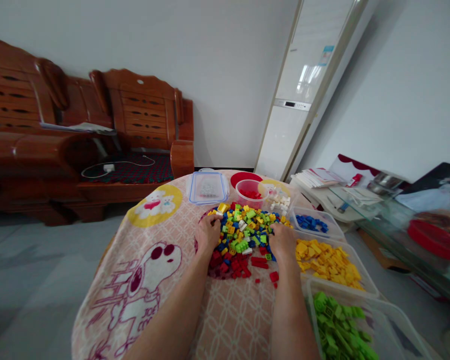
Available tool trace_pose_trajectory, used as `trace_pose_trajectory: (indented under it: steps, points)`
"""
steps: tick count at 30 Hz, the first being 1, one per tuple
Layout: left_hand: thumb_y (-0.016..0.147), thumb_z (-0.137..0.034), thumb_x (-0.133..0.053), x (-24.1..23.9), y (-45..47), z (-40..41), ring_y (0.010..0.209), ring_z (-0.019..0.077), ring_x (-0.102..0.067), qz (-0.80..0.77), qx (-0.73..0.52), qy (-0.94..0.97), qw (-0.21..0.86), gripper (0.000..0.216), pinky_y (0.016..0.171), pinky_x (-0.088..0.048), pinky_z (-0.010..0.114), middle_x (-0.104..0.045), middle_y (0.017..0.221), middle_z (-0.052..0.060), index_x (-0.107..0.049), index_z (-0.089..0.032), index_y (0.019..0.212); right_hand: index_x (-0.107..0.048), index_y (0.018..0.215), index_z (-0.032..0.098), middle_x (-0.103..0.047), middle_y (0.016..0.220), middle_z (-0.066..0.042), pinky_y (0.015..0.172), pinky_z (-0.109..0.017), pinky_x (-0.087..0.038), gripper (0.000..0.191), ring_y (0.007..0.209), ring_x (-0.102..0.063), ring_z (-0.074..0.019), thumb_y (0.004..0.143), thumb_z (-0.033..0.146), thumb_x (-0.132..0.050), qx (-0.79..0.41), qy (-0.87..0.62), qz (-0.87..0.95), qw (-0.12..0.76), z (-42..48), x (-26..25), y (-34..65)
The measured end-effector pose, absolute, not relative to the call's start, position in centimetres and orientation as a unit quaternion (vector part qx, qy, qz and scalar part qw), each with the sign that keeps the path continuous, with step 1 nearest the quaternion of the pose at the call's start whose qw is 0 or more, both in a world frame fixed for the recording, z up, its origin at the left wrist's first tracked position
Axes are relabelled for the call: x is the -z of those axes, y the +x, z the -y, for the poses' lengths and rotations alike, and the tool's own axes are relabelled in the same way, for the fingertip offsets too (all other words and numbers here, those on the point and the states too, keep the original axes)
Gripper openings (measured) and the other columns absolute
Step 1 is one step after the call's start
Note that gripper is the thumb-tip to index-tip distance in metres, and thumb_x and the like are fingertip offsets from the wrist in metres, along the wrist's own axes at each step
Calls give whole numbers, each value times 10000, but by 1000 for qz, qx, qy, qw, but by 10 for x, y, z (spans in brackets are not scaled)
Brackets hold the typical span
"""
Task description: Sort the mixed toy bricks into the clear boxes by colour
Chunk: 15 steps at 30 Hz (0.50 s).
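A heap of mixed toy building bricks (243, 227) in yellow, green, blue, red and white lies on the table between my hands. My left hand (209, 233) is at the heap's left edge, its fingers closed beside a yellow brick (223, 207) and a white one; what it grips is too small to make out. Over at the right edge, my right hand (282, 240) has its fingers curled down by the bricks, and whatever they hold is hidden. Loose red bricks (259, 262) lie nearer to me, between my forearms.
Along the right stand clear boxes of blue bricks (311, 223), yellow bricks (328, 260) and green bricks (339, 325). Behind the heap are a tub of red bricks (251, 193), white bricks (280, 199) and a blue-rimmed clear box (208, 188). A patterned cloth (232, 315) covers the round table.
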<state>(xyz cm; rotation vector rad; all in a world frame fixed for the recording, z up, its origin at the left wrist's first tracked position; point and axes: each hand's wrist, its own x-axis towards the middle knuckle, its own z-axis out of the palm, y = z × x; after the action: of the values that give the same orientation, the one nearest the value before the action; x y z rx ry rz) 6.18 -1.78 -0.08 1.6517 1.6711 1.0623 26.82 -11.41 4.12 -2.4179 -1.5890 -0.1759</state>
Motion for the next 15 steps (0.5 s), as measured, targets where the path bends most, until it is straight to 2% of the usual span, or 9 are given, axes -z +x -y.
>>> trace_pose_trajectory:
  steps: [5, 9, 15]
  points:
    - [841, -198, -526, 3, 62, 17, 958, 213, -681, -623, -400, 615, 271, 300, 873, -507, 315, -754, 1029, 36, -775, -252, 999, -708, 1177, 196, -738, 1116, -77, 945, -275, -404, 425, 1066, -650, -197, 789, 98, -561, 29, -813, 558, 163, 115, -36, 276]
    - [841, -201, -526, 3, 61, 17, 939, 211, -680, -619, -397, 619, 274, 303, 854, -504, 310, -754, 1011, 39, -772, -242, 1012, -720, 1162, 190, -734, 1125, -87, 977, -276, -381, 445, 1129, -628, -206, 779, 58, -537, 30, -812, 564, 148, 116, -37, 275]
    - [844, -206, -519, 0, 61, 19, 925, 211, -675, -623, -394, 618, 274, 308, 833, -500, 308, -752, 1000, 42, -771, -242, 1018, -732, 1129, 185, -739, 1096, -113, 932, -300, -399, 411, 1073, -648, -225, 814, 45, -510, 50, -830, 536, 144, 113, -39, 266]
